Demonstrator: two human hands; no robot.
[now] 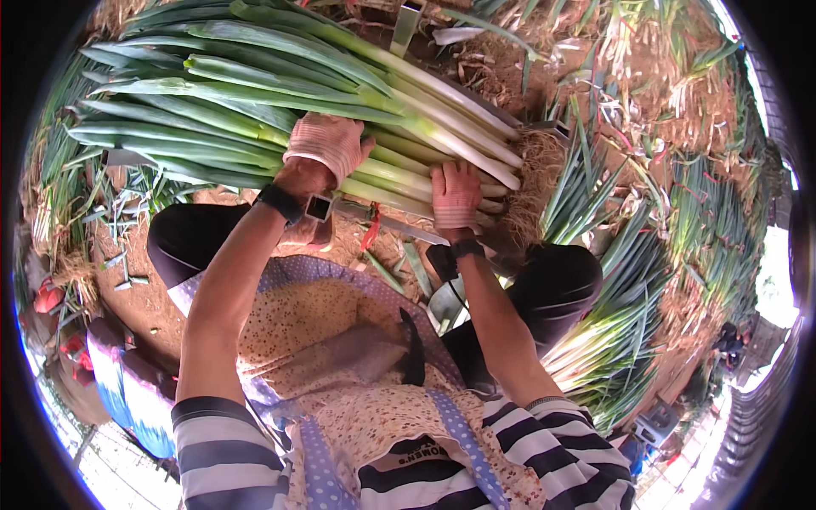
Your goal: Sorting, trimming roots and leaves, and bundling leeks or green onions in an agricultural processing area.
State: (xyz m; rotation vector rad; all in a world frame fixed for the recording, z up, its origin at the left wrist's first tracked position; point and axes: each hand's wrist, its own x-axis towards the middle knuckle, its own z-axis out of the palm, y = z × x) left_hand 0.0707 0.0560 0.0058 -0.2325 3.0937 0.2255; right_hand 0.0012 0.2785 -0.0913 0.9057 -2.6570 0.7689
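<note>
Many leeks [246, 89] lay aligned, seemingly steadied: my right hand [456, 195] near the roots [537, 166], left hand [325, 144] farther off; whether fingers clamped, I couldn't tell.

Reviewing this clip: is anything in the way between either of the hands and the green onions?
Nothing visible beyond the gloves themselves. The gloved left hand is against the green onions around mid-length, and the gloved right hand touches the pale stalks nearer the roots.
</note>
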